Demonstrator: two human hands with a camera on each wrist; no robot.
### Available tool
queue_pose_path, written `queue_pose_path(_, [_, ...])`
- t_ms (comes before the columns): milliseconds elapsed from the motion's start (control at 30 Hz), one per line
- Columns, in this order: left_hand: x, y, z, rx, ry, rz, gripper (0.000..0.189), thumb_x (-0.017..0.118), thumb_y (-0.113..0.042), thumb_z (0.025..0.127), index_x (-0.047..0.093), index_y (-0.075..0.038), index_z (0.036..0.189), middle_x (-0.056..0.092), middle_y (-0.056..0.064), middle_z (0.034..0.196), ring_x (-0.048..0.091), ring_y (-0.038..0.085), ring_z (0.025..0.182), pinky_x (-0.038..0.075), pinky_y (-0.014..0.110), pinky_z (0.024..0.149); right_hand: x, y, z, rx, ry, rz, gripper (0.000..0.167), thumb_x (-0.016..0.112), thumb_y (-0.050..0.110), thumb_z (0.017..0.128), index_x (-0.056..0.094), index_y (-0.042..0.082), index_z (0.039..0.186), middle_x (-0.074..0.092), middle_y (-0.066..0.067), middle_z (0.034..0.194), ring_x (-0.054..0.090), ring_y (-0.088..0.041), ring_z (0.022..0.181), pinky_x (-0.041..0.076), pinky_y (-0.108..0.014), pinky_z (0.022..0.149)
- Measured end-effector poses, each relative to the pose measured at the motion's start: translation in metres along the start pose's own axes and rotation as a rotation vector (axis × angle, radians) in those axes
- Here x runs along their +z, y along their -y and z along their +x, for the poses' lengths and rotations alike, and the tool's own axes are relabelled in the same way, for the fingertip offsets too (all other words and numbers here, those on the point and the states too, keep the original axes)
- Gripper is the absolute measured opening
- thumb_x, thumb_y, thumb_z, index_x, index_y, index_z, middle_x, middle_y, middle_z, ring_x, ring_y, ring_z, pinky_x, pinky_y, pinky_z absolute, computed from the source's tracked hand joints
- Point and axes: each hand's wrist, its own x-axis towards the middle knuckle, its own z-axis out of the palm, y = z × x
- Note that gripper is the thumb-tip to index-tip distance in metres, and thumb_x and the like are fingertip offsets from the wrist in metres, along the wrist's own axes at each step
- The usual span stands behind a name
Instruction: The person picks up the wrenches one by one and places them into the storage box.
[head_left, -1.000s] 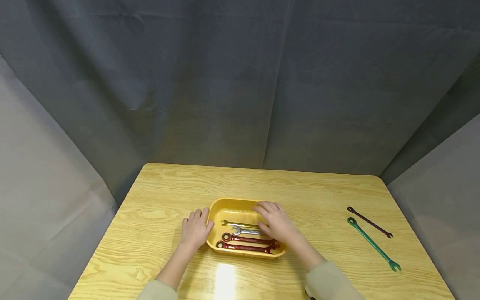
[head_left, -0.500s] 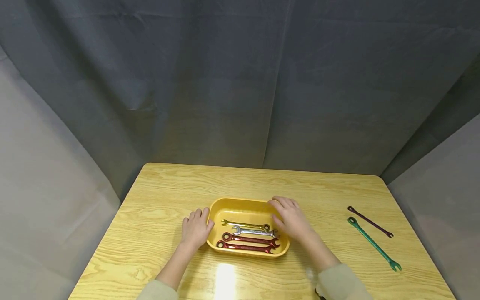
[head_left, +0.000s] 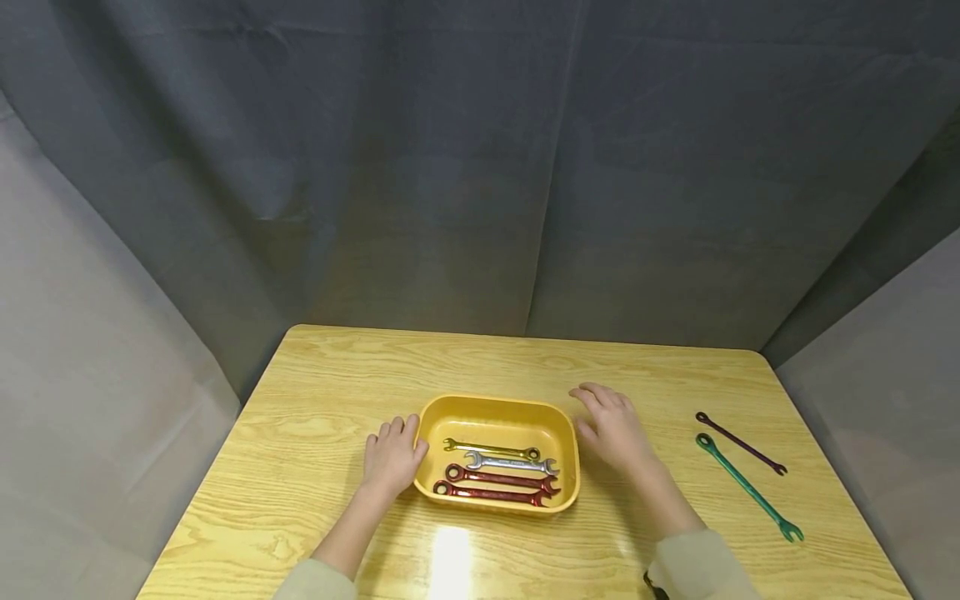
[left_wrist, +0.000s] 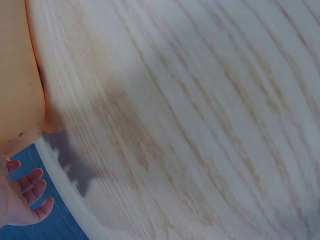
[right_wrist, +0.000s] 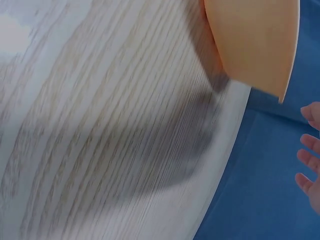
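Note:
A yellow plastic tub [head_left: 517, 402] stands on the table. Inside lie a gold wrench [head_left: 491, 450], a silver wrench [head_left: 512, 463] and two red wrenches [head_left: 502, 479], roughly parallel along the near half. My left hand [head_left: 392, 458] rests at the tub's left rim, thumb overlapping the edge. The left wrist view shows its relaxed fingers [left_wrist: 34, 194] beside the tub's orange-looking wall [left_wrist: 17, 75]. My right hand [head_left: 617, 429] hovers just off the tub's right side, fingers loosely bent and holding nothing. In the right wrist view its fingers [right_wrist: 311, 162] are apart from the tub [right_wrist: 255, 45].
On the table's right side lie a green wrench [head_left: 746, 487] and a smaller dark purple wrench [head_left: 738, 442], both slanting. A wood-grain table [head_left: 337, 375] carries everything. Dark grey cloth [head_left: 420, 208] hangs behind it, with lighter panels [head_left: 82, 375] at the sides.
My right hand has moved right, from over the tub across its right rim to outside it, uncovering the wrenches' right ends. The left hand, tub and wrenches have stayed put.

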Motion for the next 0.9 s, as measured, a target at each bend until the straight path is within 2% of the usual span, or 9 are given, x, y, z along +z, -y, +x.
queue_pose_path(233, [0.0,0.0,0.0,-0.001,-0.005,-0.003,0.033,0.045,-0.031,0.091,0.047,-0.012,0.117,0.052,0.01,0.099,0.047,0.025,0.083,0.037,0.04,0.069,-0.006,-0.019,-0.007,0.053,-0.016,-0.019,0.042,0.065,0.012,0.08,0.053,0.005,0.119,0.052,-0.018,0.12,0.046,-0.038,0.113,0.033,-0.057,0.092])
queue_pose_path(500, [-0.001,0.001,0.0,0.006,-0.004,-0.002,0.033,0.044,-0.031,0.09,0.046,-0.012,0.117,0.052,0.01,0.098,0.047,0.025,0.083,0.038,0.041,0.068,-0.017,-0.03,-0.015,0.154,0.03,0.0,0.043,0.06,0.015,0.085,0.049,0.004,0.125,0.047,-0.02,0.126,0.04,-0.039,0.118,0.029,-0.057,0.095])
queue_pose_path(700, [-0.001,0.001,0.0,0.007,-0.004,-0.001,0.031,0.044,-0.03,0.091,0.046,-0.012,0.115,0.051,0.008,0.095,0.045,0.024,0.08,0.037,0.04,0.067,-0.018,-0.04,-0.022,0.18,0.033,-0.003,0.043,0.059,0.015,0.086,0.048,0.002,0.125,0.045,-0.022,0.126,0.039,-0.041,0.119,0.028,-0.058,0.096])
queue_pose_path(900, [-0.002,0.001,0.0,0.001,0.009,0.008,0.035,0.044,-0.032,0.091,0.046,-0.012,0.12,0.052,0.01,0.101,0.048,0.025,0.086,0.038,0.041,0.07,-0.02,-0.049,-0.031,0.22,0.012,0.007,0.042,0.06,0.014,0.085,0.048,0.001,0.124,0.045,-0.023,0.125,0.039,-0.042,0.117,0.027,-0.06,0.094])
